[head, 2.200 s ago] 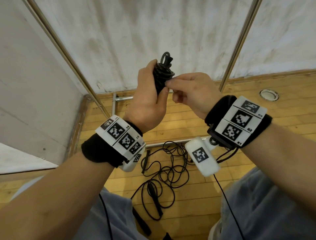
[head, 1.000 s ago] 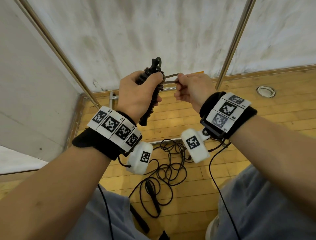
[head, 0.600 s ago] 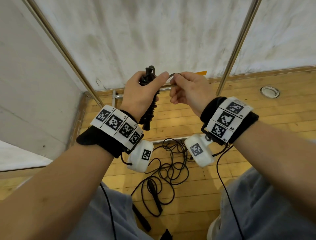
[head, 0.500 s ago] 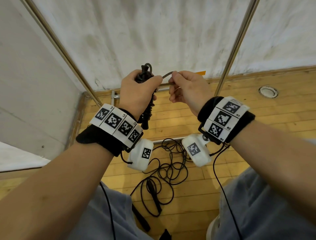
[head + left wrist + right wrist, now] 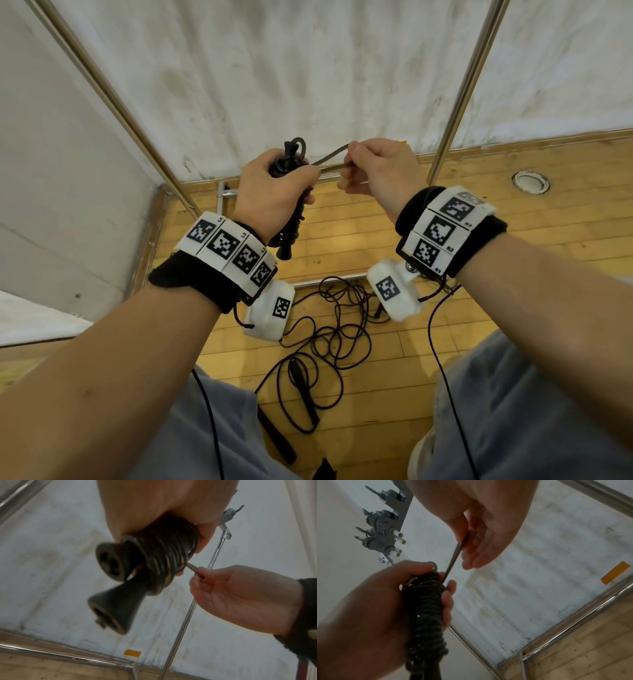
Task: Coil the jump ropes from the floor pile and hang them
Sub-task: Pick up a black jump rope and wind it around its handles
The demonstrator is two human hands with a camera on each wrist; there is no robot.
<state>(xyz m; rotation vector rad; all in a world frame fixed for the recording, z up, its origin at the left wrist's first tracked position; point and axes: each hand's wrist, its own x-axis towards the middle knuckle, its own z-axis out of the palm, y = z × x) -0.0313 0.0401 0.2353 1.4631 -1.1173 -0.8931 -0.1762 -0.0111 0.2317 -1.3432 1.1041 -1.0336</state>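
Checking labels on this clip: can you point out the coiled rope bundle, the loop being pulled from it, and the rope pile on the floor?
coiled rope bundle [image 5: 426, 609]: right wrist view, middle of the wraps.
pulled loop [image 5: 330, 158]: head view, upper strand.
floor rope pile [image 5: 337, 334]: head view, centre of the tangle.

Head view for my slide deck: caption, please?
Left hand grips black coiled jump rope; right hand pulls its loop.

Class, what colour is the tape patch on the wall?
Orange tape patch, clearest in the right wrist view.
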